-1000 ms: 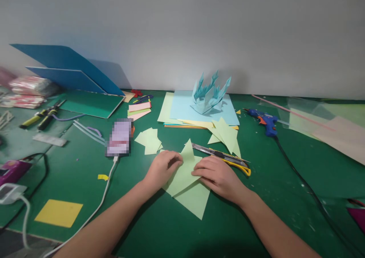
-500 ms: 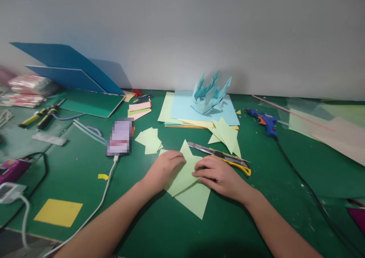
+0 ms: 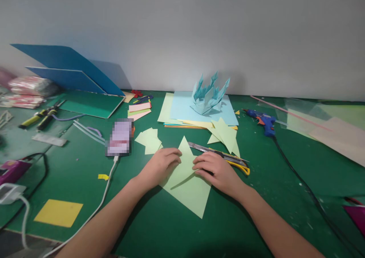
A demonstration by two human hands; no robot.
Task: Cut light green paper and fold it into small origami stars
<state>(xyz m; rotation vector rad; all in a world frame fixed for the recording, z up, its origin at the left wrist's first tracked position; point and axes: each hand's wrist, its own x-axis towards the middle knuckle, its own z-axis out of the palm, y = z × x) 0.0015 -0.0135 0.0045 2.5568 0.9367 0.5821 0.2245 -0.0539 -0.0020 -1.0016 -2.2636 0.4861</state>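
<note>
A sheet of light green paper [image 3: 189, 195] lies partly folded on the table in front of me, one pointed corner facing away and another facing me. A raised fold edge runs slantwise across its middle. At the paper's left side my left hand [image 3: 162, 166] grips it with bent fingers; the thumb is hidden. My right hand [image 3: 216, 170] has its fingers curled on the right edge, the fingertips pinching the folded layer. Just beyond that hand are a box cutter [image 3: 205, 148] and yellow-handled scissors [image 3: 243, 169], partly covered by it.
Green paper pieces [image 3: 149, 140] lie left of centre. Behind, a blue folded-paper model [image 3: 208, 98] stands on stacked sheets [image 3: 176, 109]. A blue glue gun [image 3: 265, 123] with its cord is at right. A phone [image 3: 119, 136] on a white cable and a yellow card [image 3: 58, 212] are at left.
The fold edge on the green paper has shifted slightly away from me and to the left. My left hand has moved a little left and away; the right has barely moved.
</note>
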